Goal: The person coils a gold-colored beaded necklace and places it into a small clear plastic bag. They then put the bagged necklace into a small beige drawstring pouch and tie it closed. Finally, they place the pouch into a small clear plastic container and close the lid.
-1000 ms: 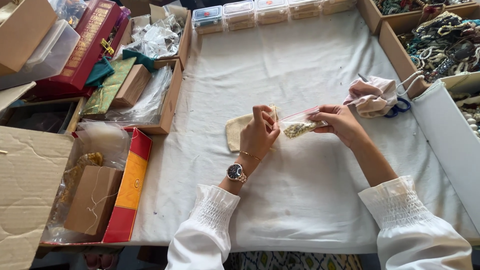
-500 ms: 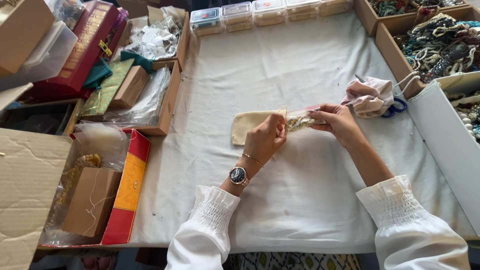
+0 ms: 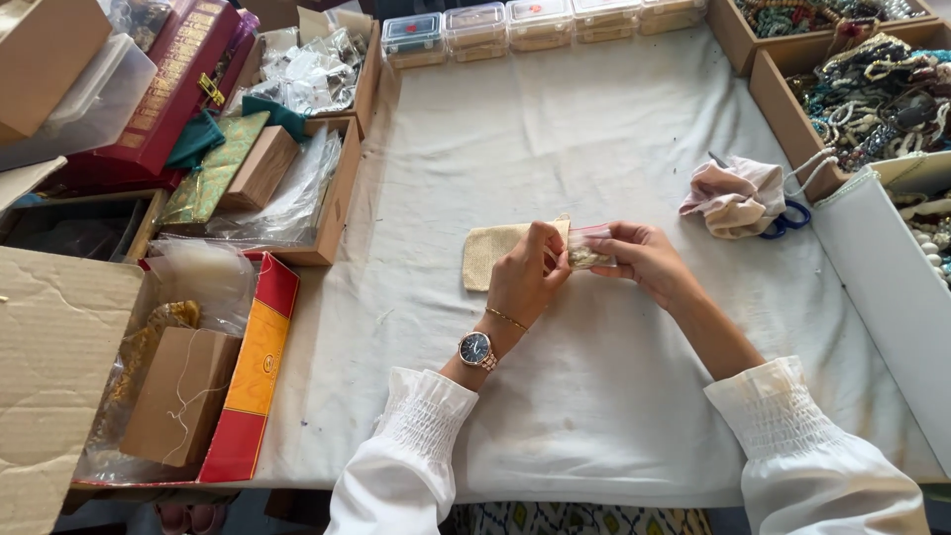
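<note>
My left hand (image 3: 528,275) grips the mouth end of a small beige cloth pouch (image 3: 487,264) that lies on the white cloth-covered table (image 3: 594,129). My right hand (image 3: 642,260) pinches a small clear plastic packet (image 3: 588,251) with brownish-gold contents, its left end at the pouch's mouth between both hands. A wristwatch and a thin bracelet sit on my left wrist. Whether the packet's tip is inside the pouch is hidden by my fingers.
A crumpled beige cloth mask (image 3: 738,196) lies right of my hands, over blue-handled scissors (image 3: 788,218). Wooden trays of beads (image 3: 872,89) line the right edge. Clear plastic boxes (image 3: 475,30) stand at the back. Cardboard boxes and a red box (image 3: 260,367) crowd the left.
Both hands have come closer together, and the right hand has brought the clear packet leftward to the mouth of the pouch.
</note>
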